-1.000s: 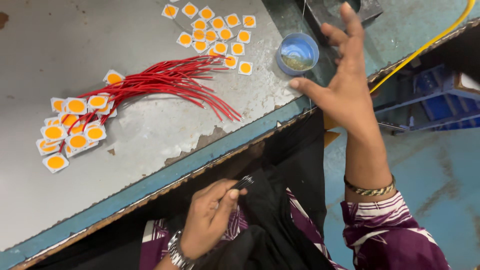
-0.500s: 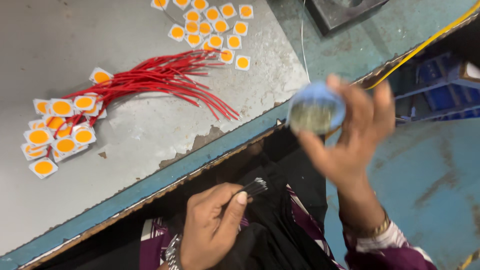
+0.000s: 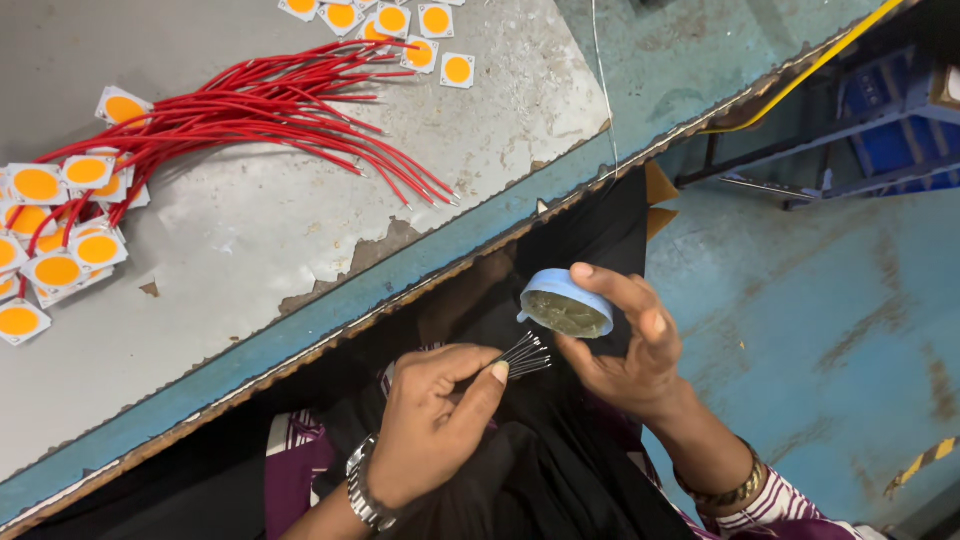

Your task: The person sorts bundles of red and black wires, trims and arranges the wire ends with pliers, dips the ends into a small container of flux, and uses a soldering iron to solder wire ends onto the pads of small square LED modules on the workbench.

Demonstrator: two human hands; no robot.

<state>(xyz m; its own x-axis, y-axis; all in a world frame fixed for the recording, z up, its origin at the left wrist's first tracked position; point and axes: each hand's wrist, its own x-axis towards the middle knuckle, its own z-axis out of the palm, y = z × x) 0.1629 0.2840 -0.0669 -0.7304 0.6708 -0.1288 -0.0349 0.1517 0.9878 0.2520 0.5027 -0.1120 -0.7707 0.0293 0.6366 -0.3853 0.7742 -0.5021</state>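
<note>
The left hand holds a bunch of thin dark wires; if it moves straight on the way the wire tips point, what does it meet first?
Probably the small blue tub of greenish paste in the right hand. The tips of the wires point up-right toward it from the left hand; depth is unclear.

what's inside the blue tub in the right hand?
The blue tub, held in the right hand, holds a dull greenish-brown paste that fills it nearly to the rim. Its depth and the tub's bottom are covered. The left hand holds black wire ends just below the rim.
</note>
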